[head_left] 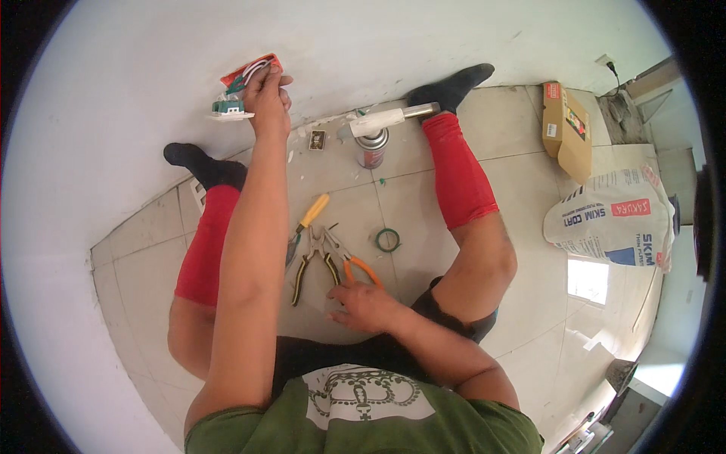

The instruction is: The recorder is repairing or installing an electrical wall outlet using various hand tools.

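Note:
My left hand (268, 100) is raised to the wall, its fingers pinched around wires (255, 69) that come out of an orange wall box (275, 59). A green and white electrical outlet (228, 109) hangs from those wires beside the hand. Low between my legs, my right hand (366, 306) has its fingers apart at the handle ends of orange-handled pliers (366, 271); whether it touches them I cannot tell. Next to these lie pliers with black and yellow handles (299, 281) and a yellow-handled screwdriver (314, 210).
A green tape roll (388, 240) lies on the tiles. Farther out stands a gas canister (372, 154) with a torch head (383, 121), near a small dark square packet (318, 140). To the right are an open cardboard box (563, 132) and a white sack (605, 223). My legs frame the tools.

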{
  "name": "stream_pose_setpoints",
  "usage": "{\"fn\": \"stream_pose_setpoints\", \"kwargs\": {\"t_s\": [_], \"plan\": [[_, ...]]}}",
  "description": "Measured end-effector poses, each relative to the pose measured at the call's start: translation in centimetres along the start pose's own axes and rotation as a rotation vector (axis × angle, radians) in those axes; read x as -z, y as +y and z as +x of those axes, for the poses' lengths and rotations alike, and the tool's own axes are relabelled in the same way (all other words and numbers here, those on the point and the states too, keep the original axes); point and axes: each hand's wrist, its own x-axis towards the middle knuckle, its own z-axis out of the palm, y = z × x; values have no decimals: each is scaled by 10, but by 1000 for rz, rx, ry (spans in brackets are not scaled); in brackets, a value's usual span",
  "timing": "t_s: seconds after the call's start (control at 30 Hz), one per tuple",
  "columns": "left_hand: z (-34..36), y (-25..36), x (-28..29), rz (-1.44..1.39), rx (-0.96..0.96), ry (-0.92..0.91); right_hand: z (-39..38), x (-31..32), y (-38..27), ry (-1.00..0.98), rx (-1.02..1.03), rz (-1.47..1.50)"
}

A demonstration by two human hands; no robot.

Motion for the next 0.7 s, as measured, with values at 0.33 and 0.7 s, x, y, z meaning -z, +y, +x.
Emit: {"fn": "stream_pose_setpoints", "kwargs": {"t_s": [0.33, 0.7], "plan": [[0, 0, 4, 121, -10, -10, 3, -4, 4, 20, -12, -35], [-1, -16, -4, 428, -335, 147, -1, 3, 0, 54, -2, -31]]}}
